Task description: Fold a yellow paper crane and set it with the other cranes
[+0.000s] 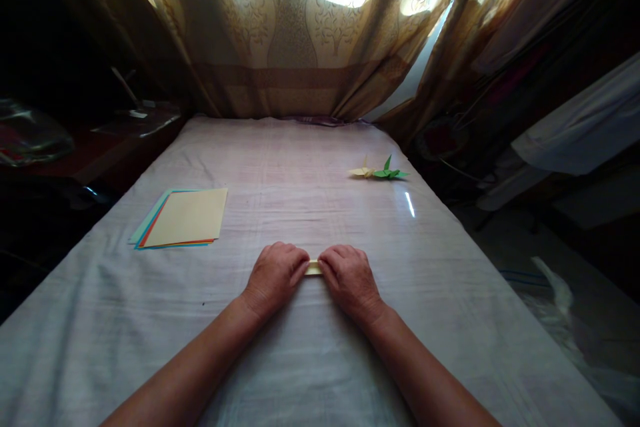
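A narrow strip of pale yellow folded paper (pixel 313 268) lies between my hands at the middle of the cloth-covered surface (pixel 300 360). My left hand (pixel 278 275) has its fingers closed on the left end of the strip. On the right end, my right hand (pixel 350 278) is closed in the same way. Only the short middle part of the paper shows; both ends are hidden under my fingers. The fingertips of the two hands are a small gap apart.
A stack of coloured square sheets (pixel 187 217), cream on top, lies at the left. Toward the back right are a cream folded paper figure (pixel 361 173) and a green one (pixel 390 173), beside a thin white shiny strip (pixel 410 205). Curtains (pixel 290 47) hang behind.
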Available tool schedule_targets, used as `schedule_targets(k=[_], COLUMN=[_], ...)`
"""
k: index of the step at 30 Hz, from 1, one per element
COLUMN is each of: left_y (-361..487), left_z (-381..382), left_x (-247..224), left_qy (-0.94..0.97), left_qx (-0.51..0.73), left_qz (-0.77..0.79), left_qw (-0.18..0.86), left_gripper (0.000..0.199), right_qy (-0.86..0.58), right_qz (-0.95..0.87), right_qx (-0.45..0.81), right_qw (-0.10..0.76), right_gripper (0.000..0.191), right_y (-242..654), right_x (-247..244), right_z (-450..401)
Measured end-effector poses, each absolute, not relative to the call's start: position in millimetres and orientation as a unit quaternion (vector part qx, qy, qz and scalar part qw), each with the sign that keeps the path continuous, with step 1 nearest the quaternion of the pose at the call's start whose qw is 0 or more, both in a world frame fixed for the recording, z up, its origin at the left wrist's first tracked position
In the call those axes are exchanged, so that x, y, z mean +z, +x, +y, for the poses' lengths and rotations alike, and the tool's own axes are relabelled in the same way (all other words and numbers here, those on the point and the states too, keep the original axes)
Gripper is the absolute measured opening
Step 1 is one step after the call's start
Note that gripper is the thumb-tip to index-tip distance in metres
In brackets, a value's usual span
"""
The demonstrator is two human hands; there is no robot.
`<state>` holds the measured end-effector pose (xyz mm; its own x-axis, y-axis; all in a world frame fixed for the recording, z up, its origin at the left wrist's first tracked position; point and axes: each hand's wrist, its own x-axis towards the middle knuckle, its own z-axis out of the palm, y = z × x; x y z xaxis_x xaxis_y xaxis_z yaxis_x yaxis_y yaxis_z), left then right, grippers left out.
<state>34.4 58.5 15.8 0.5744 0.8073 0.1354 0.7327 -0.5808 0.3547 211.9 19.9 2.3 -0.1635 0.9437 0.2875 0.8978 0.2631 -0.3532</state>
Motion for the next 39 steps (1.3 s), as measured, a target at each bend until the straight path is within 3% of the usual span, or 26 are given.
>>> schedule_targets(k=[14, 23, 29, 39], left_y=[33, 32, 31, 30], left_z=[50, 49, 49, 46], left_x=[15, 11, 10, 4], left_qy=[0.863, 0.857, 0.859, 0.874], left_qx=[0.144, 0.17, 0.179, 0.212], left_qz=[0.465, 0.466, 0.461, 0.423], left_qw=[0.13, 0.134, 0.13, 0.11], left_gripper=[0.011, 0.009, 0.009, 0.012], right_qy=[-0.613, -0.605, -0.595, -0.578], right_qz=[-0.761, -0.746, -0.749, -0.751], right_qx=[0.087, 0.111, 0.107, 0.113], right_qw=[0.193, 0.254, 0.271, 0.297], right_gripper=[0.012, 0.003, 0.015, 0.007], right_y=[215, 215, 215, 219], right_x=[10, 3, 0, -4], right_z=[18, 18, 16, 15])
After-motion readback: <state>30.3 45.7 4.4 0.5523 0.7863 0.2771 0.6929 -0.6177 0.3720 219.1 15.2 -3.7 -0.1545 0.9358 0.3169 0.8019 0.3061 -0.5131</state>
